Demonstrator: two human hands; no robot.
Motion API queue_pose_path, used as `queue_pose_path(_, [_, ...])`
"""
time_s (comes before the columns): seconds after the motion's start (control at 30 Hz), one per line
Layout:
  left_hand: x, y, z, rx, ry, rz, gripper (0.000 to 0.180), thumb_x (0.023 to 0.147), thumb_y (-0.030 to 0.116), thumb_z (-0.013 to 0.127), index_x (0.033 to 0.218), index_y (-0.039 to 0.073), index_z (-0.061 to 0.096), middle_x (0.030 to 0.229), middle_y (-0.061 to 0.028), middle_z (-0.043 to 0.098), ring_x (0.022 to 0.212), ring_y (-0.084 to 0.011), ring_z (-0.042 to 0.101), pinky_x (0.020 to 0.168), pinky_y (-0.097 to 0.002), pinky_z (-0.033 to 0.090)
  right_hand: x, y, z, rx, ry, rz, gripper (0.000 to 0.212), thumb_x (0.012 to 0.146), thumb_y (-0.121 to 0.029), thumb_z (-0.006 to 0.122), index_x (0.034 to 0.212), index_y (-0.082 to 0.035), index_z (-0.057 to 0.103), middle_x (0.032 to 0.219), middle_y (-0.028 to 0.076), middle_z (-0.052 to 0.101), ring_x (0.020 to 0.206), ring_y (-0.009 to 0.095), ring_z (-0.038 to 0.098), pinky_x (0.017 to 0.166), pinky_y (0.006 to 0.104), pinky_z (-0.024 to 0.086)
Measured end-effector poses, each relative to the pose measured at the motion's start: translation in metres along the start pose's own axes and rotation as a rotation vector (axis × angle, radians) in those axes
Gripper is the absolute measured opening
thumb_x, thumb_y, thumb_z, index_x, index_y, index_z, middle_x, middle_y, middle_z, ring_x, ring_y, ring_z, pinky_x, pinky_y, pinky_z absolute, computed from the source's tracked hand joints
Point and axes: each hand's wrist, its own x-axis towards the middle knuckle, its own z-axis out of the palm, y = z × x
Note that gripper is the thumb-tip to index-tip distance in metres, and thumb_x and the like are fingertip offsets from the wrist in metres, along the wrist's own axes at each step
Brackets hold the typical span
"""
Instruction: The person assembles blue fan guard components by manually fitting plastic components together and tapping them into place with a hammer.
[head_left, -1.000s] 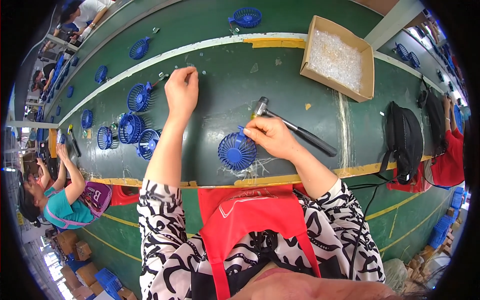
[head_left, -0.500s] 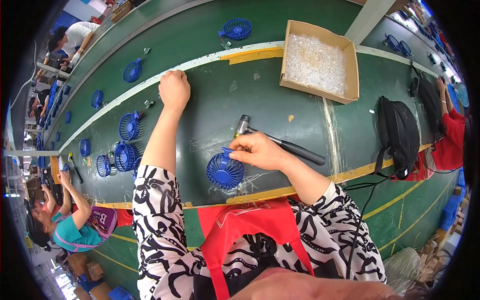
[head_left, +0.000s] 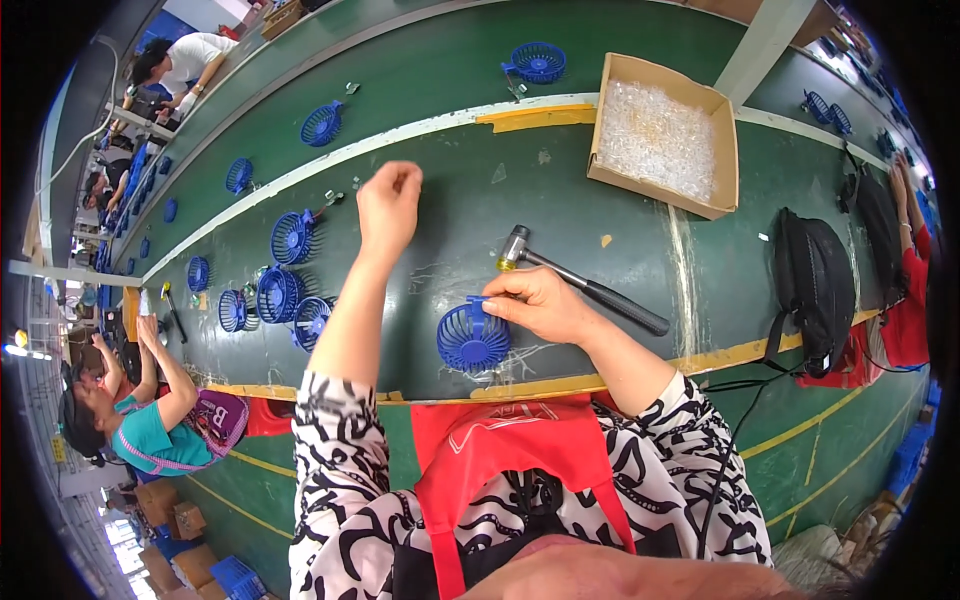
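Observation:
My right hand pinches the small tab at the top of a round blue fan cage, which rests near the table's front edge. Just beyond this hand lies a hammer with a black handle, its head pointing away to the left. My left hand is raised over the table, further off and to the left. Its fingers are curled together, and whatever they may hold is hidden. Left of that forearm sit several more blue fan cages, with small clear and metal pieces beside them.
A cardboard box of small clear plastic parts stands at the back right. Black bags lie on the right end. Beyond the pale rail, a green belt carries blue fan parts. Co-workers sit on both sides.
My left hand has drawn slightly nearer to me and turned, showing its curled fingertips. My right hand keeps its hold on the fan cage. Fan parts on the belt have shifted right.

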Motion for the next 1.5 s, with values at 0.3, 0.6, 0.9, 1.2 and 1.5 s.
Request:
queue_pose_path(0.3, [-0.103, 0.016, -0.010, -0.847, -0.220, -0.601, 0.017, 0.092, 0.007, 0.062, 0.107, 0.000, 0.066, 0.091, -0.0064, 0.068, 0.078, -0.0109, 0.059, 0.070, -0.0231, 0.047, -0.001, -0.006, 0.005, 0.139, -0.055, 0.073, 0.017, 0.093, -0.016, 0.063, 0.095, 0.001, 0.066, 0.074, 0.000, 0.062, 0.068, 0.005, 0.055, 0.063, 0.0239, 0.046])
queue_pose_path(0.6, [-0.120, 0.036, -0.017, -1.215, -0.307, -0.782, 0.011, 0.092, 0.007, 0.062, 0.101, 0.003, 0.064, 0.096, -0.0092, 0.068, 0.081, -0.0153, 0.062, 0.074, -0.0271, 0.049, 0.002, -0.005, -0.005, 0.213, 0.083, 0.057, 0.018, 0.094, -0.015, 0.062, 0.096, 0.002, 0.068, 0.081, -0.002, 0.063, 0.074, 0.004, 0.054, 0.066, 0.0215, 0.046])
queue_pose_path(0.9, [-0.131, 0.041, -0.013, -1.258, -0.304, -0.762, 0.009, 0.091, 0.006, 0.063, 0.099, 0.003, 0.066, 0.093, -0.0067, 0.069, 0.081, -0.0138, 0.063, 0.076, -0.0276, 0.050, 0.003, -0.005, -0.008, 0.256, 0.065, 0.075, 0.017, 0.094, -0.014, 0.063, 0.099, 0.002, 0.068, 0.084, -0.002, 0.064, 0.077, 0.004, 0.056, 0.070, 0.0210, 0.047])
queue_pose_path(1.2, [-0.138, 0.049, -0.013, -1.178, -0.270, -0.738, 0.015, 0.089, 0.001, 0.064, 0.104, 0.001, 0.066, 0.094, -0.0078, 0.069, 0.085, -0.0153, 0.065, 0.079, -0.0282, 0.052, 0.000, -0.007, -0.006, 0.256, 0.061, 0.087, 0.017, 0.094, -0.015, 0.063, 0.097, 0.001, 0.068, 0.082, -0.002, 0.063, 0.075, 0.004, 0.055, 0.067, 0.0210, 0.045])
queue_pose_path(1.5, [-0.146, 0.054, -0.010, -0.720, -0.187, -0.467, 0.015, 0.087, -0.002, 0.065, 0.101, -0.001, 0.069, 0.092, -0.0073, 0.070, 0.084, -0.0134, 0.065, 0.079, -0.0253, 0.051, 0.003, -0.006, -0.007, 0.165, 0.103, 0.081, 0.019, 0.093, -0.017, 0.063, 0.090, 0.001, 0.068, 0.073, -0.002, 0.061, 0.069, 0.004, 0.052, 0.061, 0.0228, 0.043])
